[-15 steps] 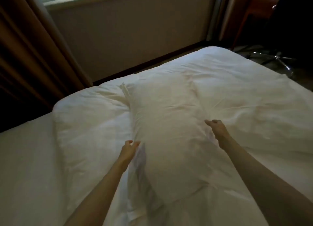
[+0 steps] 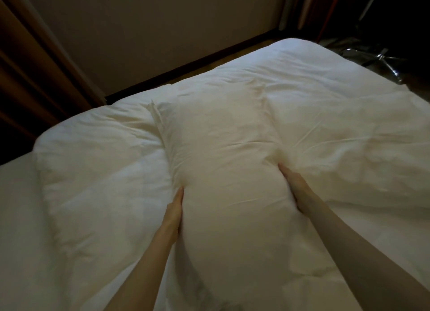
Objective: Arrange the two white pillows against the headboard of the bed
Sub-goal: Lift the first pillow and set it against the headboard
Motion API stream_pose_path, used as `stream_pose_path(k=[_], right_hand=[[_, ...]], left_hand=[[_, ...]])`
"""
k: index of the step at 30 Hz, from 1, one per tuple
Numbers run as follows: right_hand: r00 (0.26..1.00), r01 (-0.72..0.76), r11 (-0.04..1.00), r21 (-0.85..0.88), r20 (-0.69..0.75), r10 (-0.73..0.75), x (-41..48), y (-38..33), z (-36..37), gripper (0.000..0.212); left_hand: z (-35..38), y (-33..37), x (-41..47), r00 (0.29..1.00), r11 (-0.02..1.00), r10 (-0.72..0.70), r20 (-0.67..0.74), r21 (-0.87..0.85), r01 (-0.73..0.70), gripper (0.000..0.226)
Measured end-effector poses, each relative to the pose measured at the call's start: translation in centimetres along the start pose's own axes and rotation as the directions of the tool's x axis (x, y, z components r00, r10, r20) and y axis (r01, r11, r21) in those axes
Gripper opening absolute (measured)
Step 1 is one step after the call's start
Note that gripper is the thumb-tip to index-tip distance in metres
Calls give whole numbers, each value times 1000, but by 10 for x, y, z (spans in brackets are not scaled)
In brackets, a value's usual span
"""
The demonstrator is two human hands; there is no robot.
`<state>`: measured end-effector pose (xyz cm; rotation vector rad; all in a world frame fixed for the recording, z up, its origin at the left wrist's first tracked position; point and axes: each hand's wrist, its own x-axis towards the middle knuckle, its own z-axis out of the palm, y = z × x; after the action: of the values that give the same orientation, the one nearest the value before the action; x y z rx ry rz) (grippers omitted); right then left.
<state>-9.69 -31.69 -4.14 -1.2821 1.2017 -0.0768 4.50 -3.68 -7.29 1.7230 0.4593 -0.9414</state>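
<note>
A long white pillow point(image 2: 221, 166) lies lengthwise down the middle of the bed, on top of the white duvet point(image 2: 97, 171). My left hand point(image 2: 175, 208) presses flat against the pillow's left side, fingers straight and together. My right hand point(image 2: 292, 185) presses against its right side, fingertips sunk into the fabric. The pillow bulges between the two palms. Only one pillow shows in this view. No headboard is in sight.
A beige wall point(image 2: 162, 31) with a dark skirting runs past the bed's far edge. Brown curtains point(image 2: 30, 66) hang at the left. A chair's chrome star base point(image 2: 381, 57) stands on the dark floor at the upper right.
Both hands went from loosely curled above the pillow's edges to pressed flat against its two sides. The view has moved closer and tilted down.
</note>
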Motion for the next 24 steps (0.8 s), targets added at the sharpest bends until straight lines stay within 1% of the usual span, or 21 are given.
stream_pose_path(k=[3,5,6,8,10,13,15,17,19,21,24], right_hand=[[995,68,994,82,63,-73,-6,-5,11,73],[992,58,984,169,98,-75,-14,-11,15,63],[990,47,977,210,120,-73,-20,-14,14,58],[981,17,955,296,181,-74,-27,-21,12,49],[977,23,929,370,188,-100,-39,-29,9,49],[967,39,892,451,207,-147,-58,-43,6,56],[952,55,888,456,245,-185,-68,-52,6,53],[925,59,903,425,318,-210,-83,-59,6,45],[897,87,926,368,375,-233,-99,-66,9,47],[879,128,942,309,404,-252,-119,-73,18,50],[867,184,948,259,411,-281,-148,-78,38,49]], left_hand=[[5,3,-2,1000,999,9,-16,-45,-10,83],[10,9,-9,998,997,40,-50,-67,-43,80],[12,12,-12,993,997,65,-100,-42,-69,80],[15,20,-20,964,991,130,-231,62,-118,84],[15,30,-30,923,975,217,-318,116,-189,81],[10,46,-46,869,952,303,-391,93,-291,72],[7,56,-56,832,935,339,-438,58,-350,67],[0,64,-75,791,911,366,-490,18,-411,61],[-10,69,-90,750,885,385,-537,-16,-465,54],[-26,72,-110,710,855,401,-579,-42,-517,51],[-55,72,-137,656,826,412,-632,-45,-562,49]])
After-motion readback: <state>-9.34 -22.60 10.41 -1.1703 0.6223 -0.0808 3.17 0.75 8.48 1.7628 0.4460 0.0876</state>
